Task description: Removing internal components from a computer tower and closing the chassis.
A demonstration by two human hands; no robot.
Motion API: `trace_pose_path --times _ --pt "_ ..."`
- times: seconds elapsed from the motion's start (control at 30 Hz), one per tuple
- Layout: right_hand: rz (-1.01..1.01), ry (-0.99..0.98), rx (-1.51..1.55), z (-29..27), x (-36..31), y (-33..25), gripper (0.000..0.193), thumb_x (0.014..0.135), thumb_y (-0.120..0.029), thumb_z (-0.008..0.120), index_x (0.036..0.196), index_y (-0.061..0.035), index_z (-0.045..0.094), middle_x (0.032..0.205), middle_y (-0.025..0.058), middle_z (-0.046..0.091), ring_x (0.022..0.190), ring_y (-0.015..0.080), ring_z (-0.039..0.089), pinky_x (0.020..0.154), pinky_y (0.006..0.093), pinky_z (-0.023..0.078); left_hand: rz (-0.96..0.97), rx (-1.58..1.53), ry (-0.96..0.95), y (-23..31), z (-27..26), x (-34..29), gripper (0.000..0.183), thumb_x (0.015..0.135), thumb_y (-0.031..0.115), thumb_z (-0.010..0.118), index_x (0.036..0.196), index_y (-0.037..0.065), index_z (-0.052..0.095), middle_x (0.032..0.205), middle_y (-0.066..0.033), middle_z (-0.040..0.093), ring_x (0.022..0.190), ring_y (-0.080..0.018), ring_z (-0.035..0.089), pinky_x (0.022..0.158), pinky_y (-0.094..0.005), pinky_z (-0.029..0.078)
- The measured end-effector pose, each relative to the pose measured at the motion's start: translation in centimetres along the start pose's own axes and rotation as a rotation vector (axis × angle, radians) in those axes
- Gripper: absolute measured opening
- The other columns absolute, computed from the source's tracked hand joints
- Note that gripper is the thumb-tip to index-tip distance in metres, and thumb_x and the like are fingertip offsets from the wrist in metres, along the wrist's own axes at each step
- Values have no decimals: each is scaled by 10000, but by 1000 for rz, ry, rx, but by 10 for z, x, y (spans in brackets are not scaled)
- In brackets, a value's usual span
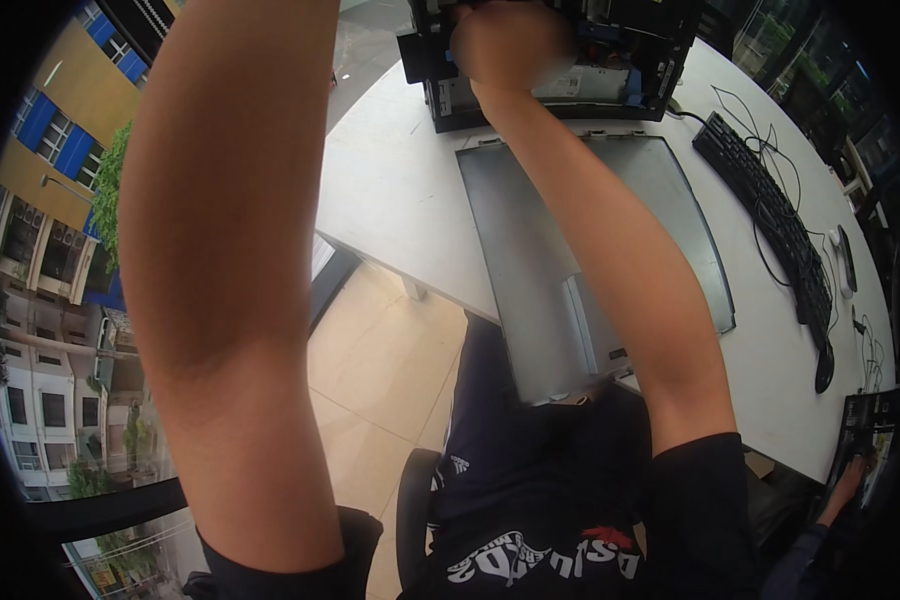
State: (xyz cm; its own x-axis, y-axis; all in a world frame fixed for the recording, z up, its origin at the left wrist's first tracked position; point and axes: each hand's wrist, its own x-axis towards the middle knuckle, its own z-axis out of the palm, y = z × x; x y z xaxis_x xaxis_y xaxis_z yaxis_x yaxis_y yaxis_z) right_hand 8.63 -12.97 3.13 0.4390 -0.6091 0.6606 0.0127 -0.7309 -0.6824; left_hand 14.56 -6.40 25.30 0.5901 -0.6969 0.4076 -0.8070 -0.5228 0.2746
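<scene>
At the top of the head view stands an opened black desktop computer case [555, 112], its metal frame and inner parts showing. My right hand [510, 45] reaches over the inside of the case. It is smeared, and its fingers are hidden, so whether it holds anything cannot be made out. My left arm stretches up past the top edge, leaving the left hand out of the picture. Below my right forearm lies a flat grey metal side panel [510, 270], its near end jutting past the table edge over my lap.
A black keyboard [760, 205] with tangled cables [770, 150] and a black mouse [824, 370] lie on the right of the white table [390, 190]. Another person's hand [850, 480] is at the lower right. Tiled floor [370, 370] shows left of my legs.
</scene>
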Motion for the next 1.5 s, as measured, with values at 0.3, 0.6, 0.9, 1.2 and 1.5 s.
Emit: trace_pose_path --times 0.3,0.6,0.9,1.2,1.5 --pt "35 -60 22 -12 -3 -4 251 844 -276 755 949 -56 815 1296 239 645 1233 388 545 1048 589 400 -23 16 -12 5 2 -7 874 858 786 595 1296 37 700 1329 -199 675 1199 -320 635 1046 -424 464" --pt "-189 -323 184 -39 9 36 307 838 -316 767 1033 -83 808 1286 221 663 1243 379 550 1014 587 449 -46 42 -10 8 -10 -16 881 858 790 591 1296 33 699 1332 -201 673 1202 -322 634 1049 -425 462" --pt "-242 -565 435 -145 16 74 348 942 -129 729 1273 -29 686 1258 77 693 1157 166 659 1073 326 497 -102 66 -89 21 -13 -31 889 858 794 586 1297 29 697 1335 -203 671 1204 -325 633 1053 -426 460" --pt "-395 -649 267 -182 21 95 360 884 -122 724 1232 -36 691 1221 112 714 1102 238 707 966 377 544 -193 57 -8 34 6 -35 944 858 821 551 1345 21 664 1354 -223 652 1278 -340 600 1077 -432 461" --pt "-664 -623 -62 -158 5 98 462 894 -160 677 1334 -38 604 1325 156 627 1231 336 606 1040 418 512 -269 64 1 48 9 -48 960 859 826 543 1439 61 566 1416 -226 600 1332 -339 558 1095 -443 453"
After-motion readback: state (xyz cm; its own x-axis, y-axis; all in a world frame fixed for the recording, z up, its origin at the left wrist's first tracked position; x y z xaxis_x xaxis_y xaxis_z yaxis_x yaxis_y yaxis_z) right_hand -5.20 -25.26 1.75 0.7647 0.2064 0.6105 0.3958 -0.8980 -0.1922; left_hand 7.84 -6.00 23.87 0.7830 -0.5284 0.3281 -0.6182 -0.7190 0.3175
